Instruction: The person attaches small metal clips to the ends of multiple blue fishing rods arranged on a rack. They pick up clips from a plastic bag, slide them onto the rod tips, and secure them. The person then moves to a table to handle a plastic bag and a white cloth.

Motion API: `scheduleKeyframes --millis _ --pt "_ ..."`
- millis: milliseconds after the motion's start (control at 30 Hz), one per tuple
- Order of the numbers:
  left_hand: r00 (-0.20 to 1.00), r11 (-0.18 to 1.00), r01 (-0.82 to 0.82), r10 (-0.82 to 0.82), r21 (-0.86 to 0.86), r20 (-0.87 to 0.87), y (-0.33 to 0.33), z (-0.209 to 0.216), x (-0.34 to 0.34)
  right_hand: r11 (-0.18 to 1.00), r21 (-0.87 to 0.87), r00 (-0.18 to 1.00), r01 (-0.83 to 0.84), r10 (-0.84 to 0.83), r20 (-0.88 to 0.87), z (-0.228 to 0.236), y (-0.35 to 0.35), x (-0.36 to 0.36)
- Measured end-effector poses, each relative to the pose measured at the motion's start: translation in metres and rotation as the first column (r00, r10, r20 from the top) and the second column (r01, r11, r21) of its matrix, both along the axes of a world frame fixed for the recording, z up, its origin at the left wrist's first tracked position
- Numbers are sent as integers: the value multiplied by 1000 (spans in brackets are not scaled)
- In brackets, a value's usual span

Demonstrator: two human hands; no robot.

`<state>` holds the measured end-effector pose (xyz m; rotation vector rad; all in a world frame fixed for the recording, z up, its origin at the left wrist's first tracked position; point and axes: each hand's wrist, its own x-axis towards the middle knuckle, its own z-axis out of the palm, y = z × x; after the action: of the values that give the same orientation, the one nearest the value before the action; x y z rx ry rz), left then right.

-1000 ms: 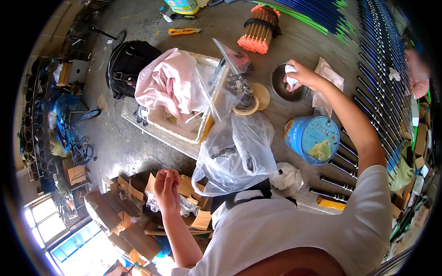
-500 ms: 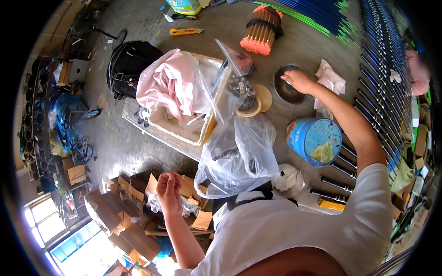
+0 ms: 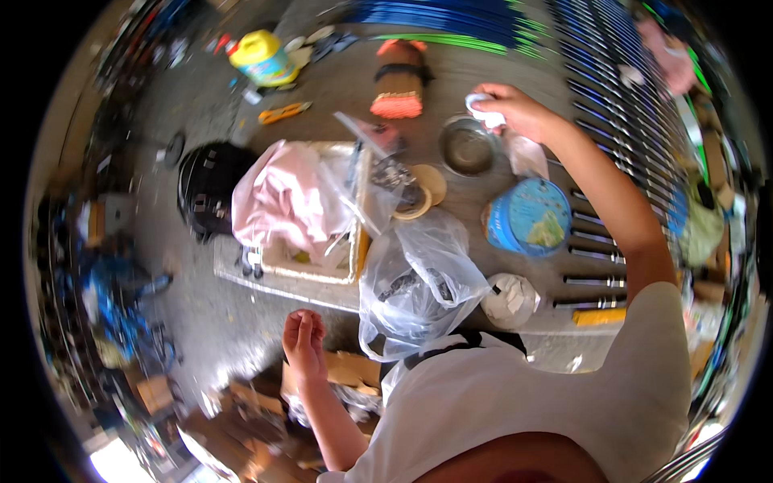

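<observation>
Above the far right rim of a metal bowl [image 3: 467, 151], my right hand [image 3: 522, 111] is closed on a crumpled white wad [image 3: 485, 113], maybe tissue or cloth. Beside the bowl lies a pale cloth [image 3: 527, 157], partly below my right wrist. My left hand [image 3: 305, 342] is raised at the lower left with thumb and fingers pinched together. Whatever it may hold is too small to make out. Between the hands sits a clear plastic bag [image 3: 423, 274] with dark pieces inside. A blue tub [image 3: 535, 216] stands below my right forearm.
A foam box [image 3: 318, 275] carries pink fabric [image 3: 282, 197], with a black backpack [image 3: 211, 191] to its left. Tape rolls [image 3: 427, 185] lie near the bowl. Farther off are an orange-tipped rod bundle [image 3: 398, 80], a utility knife [image 3: 283, 113] and a yellow jug [image 3: 262, 58]. Rows of rods [image 3: 612, 145] line the right.
My right hand has lifted out of the bowl, up and to the right, with the white wad now in plain sight. My left hand stays pinched. The whole view has shifted.
</observation>
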<state>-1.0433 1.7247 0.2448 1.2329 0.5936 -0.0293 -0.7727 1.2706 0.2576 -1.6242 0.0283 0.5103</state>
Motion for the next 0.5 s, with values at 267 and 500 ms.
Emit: scheduleKeyframes --millis 267,500 --pt "919 919 393 -393 22 40 14 -8 83 947 0 943 320 -319 99 133 -22 -214" --pt "761 776 629 -628 50 165 -33 10 136 422 42 424 906 -900 -98 92 -24 -506"
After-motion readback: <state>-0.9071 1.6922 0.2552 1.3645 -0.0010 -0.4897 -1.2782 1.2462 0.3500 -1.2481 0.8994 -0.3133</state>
